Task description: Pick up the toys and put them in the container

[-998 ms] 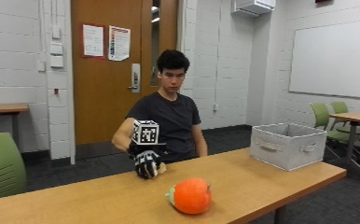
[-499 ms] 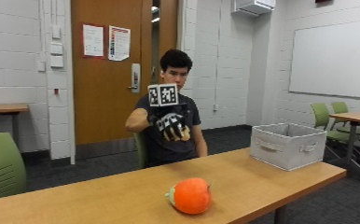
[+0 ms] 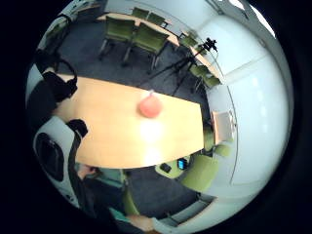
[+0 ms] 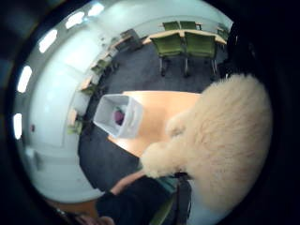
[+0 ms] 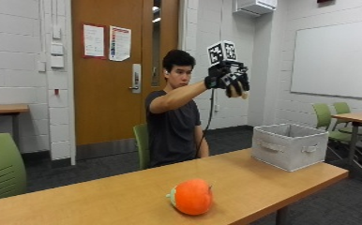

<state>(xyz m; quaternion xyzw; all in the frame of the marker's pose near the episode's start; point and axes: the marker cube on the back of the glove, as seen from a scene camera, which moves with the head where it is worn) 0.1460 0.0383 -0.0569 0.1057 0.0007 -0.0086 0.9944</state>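
Note:
My gloved right hand (image 5: pixel 227 78) is raised high in the air, level with the person's head, between the person and the grey fabric container (image 5: pixel 289 146). Its fingers are curled around a cream fluffy toy (image 5: pixel 243 94), which fills much of the thumb side palm view (image 4: pixel 225 140). The container stands at the right end of the wooden table (image 5: pixel 106 199), and from above something dark pink lies inside it (image 4: pixel 119 115). An orange round plush toy (image 5: pixel 192 197) with a green tip sits near the table's front edge, also seen from above (image 3: pixel 150 106).
A green chair (image 5: pixel 2 166) stands at the left and another behind the person. More green chairs (image 5: pixel 328 119) and a second table (image 5: pixel 359 116) are at the right. A tripod (image 3: pixel 187 61) stands on the floor beyond the table.
My hand has risen from just above the table to head height and moved toward the container's side. The orange toy and the container have not moved.

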